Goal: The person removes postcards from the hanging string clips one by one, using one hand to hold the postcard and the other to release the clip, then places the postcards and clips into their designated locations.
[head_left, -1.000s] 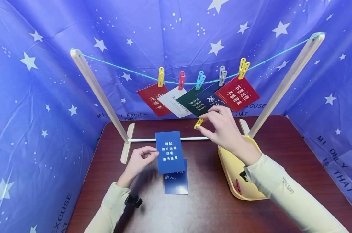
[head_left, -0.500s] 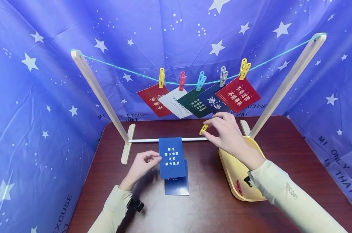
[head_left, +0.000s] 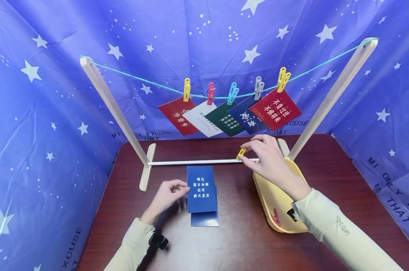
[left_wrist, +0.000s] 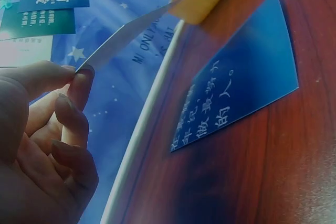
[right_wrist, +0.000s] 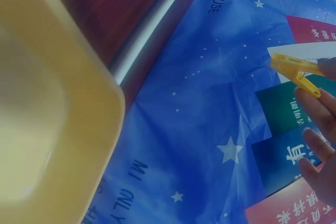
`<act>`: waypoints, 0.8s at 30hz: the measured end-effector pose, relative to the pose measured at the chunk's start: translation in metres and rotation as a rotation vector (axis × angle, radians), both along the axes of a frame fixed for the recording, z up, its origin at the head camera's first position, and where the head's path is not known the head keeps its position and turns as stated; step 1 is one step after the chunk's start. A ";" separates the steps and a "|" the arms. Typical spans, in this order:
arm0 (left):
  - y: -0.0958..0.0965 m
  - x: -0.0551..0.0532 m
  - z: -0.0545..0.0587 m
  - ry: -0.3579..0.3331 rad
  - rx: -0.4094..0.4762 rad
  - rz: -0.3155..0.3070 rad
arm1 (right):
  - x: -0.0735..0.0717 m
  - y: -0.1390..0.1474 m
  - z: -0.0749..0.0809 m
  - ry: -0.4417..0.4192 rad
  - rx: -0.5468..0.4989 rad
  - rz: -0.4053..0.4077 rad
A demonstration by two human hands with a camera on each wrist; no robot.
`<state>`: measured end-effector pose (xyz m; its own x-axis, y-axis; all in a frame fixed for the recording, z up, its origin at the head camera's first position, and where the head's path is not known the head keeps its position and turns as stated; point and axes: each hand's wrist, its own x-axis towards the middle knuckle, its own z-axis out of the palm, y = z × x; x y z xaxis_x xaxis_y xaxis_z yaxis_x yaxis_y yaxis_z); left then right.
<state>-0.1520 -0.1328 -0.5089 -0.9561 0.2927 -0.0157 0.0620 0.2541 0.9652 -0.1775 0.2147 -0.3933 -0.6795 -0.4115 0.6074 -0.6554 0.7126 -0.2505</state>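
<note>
My left hand pinches the left edge of a blue card with white writing, between thumb and forefinger. In the left wrist view that card is lifted off the table, above a second blue card lying flat. My right hand holds a yellow clothespin by thumb and fingertips, to the right of the card and apart from it. Behind, several cards hang from a green string by clothespins, among them a red card, a green card and a white card.
Two wooden posts hold the string, joined low down by a white rod. A yellow bin stands under my right forearm with a red clothespin in it. The brown table backs onto a starry blue cloth.
The left hand has brought the held card down and slightly right, covering more of the card below. My right hand has moved down and to the right with the yellow clothespin.
</note>
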 end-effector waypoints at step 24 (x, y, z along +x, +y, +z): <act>0.000 0.002 -0.021 -0.031 -0.015 -0.131 | 0.012 0.031 -0.021 -0.022 0.044 -0.052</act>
